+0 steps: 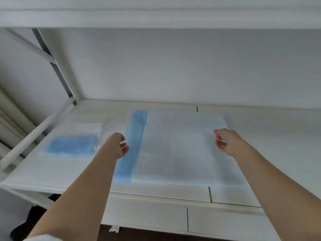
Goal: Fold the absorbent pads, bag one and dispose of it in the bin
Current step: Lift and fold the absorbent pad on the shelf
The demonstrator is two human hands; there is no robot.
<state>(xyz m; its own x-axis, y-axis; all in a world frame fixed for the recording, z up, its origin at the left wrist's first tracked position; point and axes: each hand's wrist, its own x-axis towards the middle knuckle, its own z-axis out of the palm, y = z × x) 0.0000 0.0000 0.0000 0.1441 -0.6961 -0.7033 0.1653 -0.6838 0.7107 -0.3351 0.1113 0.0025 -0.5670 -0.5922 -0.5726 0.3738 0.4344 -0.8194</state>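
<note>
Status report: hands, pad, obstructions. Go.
Left hand and right hand open, empty, over the spread pad. Pad flat, unfolded, blue strip on its left edge. Folded pad at left, clear of it.

A large absorbent pad (177, 150) is laid flat on the white shelf (52, 171), its blue strip (132, 145) turned up along the left edge. Both hands are held just above it — left hand (116, 145) over the strip, right hand (225, 141) near the right edge — fingers loosely curled, nothing gripped. A folded pad in a clear bag (73, 143) is seen further left.
</note>
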